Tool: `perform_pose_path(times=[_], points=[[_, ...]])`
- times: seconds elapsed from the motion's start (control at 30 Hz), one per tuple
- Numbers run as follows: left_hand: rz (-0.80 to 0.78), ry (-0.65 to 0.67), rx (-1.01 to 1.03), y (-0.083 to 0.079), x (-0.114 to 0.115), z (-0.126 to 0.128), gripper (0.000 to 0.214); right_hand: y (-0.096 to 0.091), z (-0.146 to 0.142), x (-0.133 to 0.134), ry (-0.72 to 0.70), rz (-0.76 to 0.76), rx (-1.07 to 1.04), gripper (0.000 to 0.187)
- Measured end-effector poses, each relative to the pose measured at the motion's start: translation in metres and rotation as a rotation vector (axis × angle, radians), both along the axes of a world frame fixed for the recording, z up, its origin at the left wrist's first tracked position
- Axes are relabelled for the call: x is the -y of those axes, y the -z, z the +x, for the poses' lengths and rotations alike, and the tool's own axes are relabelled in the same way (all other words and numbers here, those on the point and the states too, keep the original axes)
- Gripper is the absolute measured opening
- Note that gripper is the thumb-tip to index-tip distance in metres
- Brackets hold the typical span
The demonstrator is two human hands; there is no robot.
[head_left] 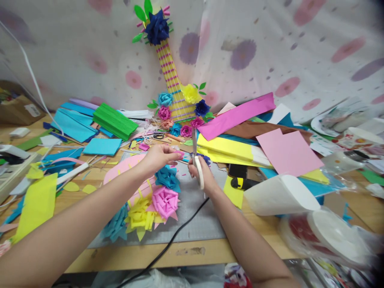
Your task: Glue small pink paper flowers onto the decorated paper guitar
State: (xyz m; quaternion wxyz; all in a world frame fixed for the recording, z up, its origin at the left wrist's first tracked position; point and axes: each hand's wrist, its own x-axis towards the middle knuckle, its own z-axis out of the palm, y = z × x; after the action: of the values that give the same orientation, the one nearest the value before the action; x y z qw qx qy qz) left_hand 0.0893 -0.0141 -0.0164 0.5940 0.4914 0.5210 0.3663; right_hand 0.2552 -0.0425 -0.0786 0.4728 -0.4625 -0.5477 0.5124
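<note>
Left hand (159,157): its grip pinches a small pink paper piece (178,154), raised above the bench (144,258).
Right hand (206,178): its grip is closed around the white handle of the scissors (197,161).
Scissors: the long axis runs roughly from six to twelve o'clock, blades toward twelve; whether they are parted, I cannot tell.
Pink paper piece: it lies at ten o'clock from the right grip, near the scissors; the left hand is the nearer one, as it holds the piece. Contact with the blades I cannot confirm.
Pink flower (165,202): at six o'clock from the left hand.
Paper guitar (171,78): at twelve o'clock, beyond both hands.
</note>
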Motion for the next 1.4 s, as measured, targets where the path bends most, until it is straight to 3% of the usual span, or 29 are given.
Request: perform_pose_path(times=[0.17, 0.3, 0.63, 0.93, 1.17, 1.4], points=[[0.023, -0.058, 0.090, -0.010, -0.002, -0.006, 0.029, -0.007, 0.017, 0.002, -0.260, 0.092, 0.257, 0.050], [-0.014, -0.083, 0.081, -0.017, 0.001, -0.004, 0.026, -0.005, 0.017, 0.001, -0.331, 0.114, 0.296, 0.056], [0.002, -0.042, 0.124, 0.001, -0.005, -0.005, 0.035, -0.003, 0.010, 0.003, -0.290, 0.113, 0.277, 0.047], [0.017, -0.092, 0.039, -0.006, -0.001, 0.003, 0.038, 0.001, 0.008, 0.003, -0.235, 0.083, 0.218, 0.042], [-0.022, -0.076, 0.143, -0.005, -0.002, 0.004, 0.036, 0.005, 0.008, 0.003, -0.228, 0.052, 0.176, 0.046], [-0.036, -0.020, 0.123, -0.009, -0.005, -0.001, 0.033, 0.003, 0.010, 0.001, -0.241, -0.044, 0.116, 0.044]])
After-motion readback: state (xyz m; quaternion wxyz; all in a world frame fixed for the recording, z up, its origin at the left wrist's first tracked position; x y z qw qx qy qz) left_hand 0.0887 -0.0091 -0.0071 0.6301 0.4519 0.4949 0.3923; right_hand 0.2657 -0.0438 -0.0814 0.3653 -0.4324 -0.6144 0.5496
